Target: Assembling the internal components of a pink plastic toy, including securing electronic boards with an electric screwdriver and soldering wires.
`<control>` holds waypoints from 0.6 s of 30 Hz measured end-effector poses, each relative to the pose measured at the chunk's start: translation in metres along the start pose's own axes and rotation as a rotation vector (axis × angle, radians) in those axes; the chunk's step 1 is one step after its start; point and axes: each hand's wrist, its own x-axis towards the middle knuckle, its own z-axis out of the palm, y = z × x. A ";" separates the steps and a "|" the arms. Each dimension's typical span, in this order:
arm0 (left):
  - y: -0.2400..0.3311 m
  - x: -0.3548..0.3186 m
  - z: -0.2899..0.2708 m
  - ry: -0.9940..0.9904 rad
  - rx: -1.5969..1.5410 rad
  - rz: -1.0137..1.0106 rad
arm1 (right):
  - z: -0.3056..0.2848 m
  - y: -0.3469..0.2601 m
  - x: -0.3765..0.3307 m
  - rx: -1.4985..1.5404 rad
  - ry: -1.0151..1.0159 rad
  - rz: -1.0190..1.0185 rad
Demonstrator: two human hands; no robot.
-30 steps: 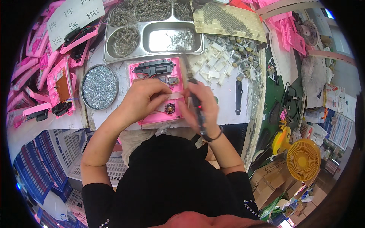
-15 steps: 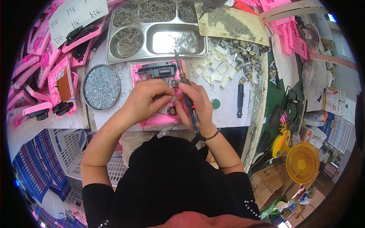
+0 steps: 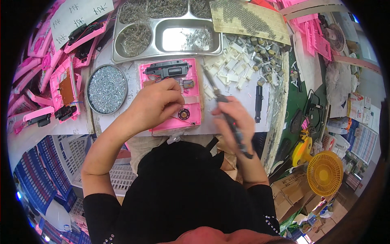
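Note:
A pink plastic housing [image 3: 194, 120] lies in front of me. It carries a black module [image 3: 172, 70], a small metal motor [image 3: 188, 84] and a round dark part with a gold centre [image 3: 184, 114]. My left hand [image 3: 158, 101] rests over its left side, fingers curled together; whatever they pinch is hidden. To the right of the housing, my right hand [image 3: 235, 122], blurred by motion, is closed on a soldering iron [image 3: 227, 112] with a black handle. Its pointed metal tip aims up and left, near the white plastic parts [image 3: 233, 69].
A round dish of small screws [image 3: 107, 89] stands left. Behind is a metal tray [image 3: 162, 57] holding springs. A card [image 3: 250, 22] bears rows of small parts, with loose motors [image 3: 270, 61] before it. A black strip [image 3: 258, 103] lies right; pink housings [image 3: 67, 89] pile left.
My right hand has moved right, away from the housing and my left hand, carrying the soldering iron. The iron is tilted more to the left. My left hand stays at the housing.

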 end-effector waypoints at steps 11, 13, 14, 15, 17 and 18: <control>-0.003 -0.002 0.004 0.140 -0.114 -0.050 | 0.080 0.010 -0.008 -0.165 0.029 -0.157; -0.006 -0.001 0.004 0.138 -0.132 -0.025 | 0.082 0.008 -0.009 -0.187 0.052 -0.148; -0.007 -0.001 0.004 0.134 -0.142 -0.020 | 0.081 0.005 -0.009 -0.181 0.064 -0.123; -0.007 0.000 0.004 0.129 -0.152 -0.014 | 0.080 0.001 -0.007 -0.175 0.077 -0.098; -0.005 0.001 0.001 0.104 -0.148 -0.030 | 0.074 -0.001 -0.003 -0.190 0.109 -0.085; -0.004 0.002 0.000 0.091 -0.147 -0.038 | 0.068 0.000 0.001 -0.211 0.128 -0.098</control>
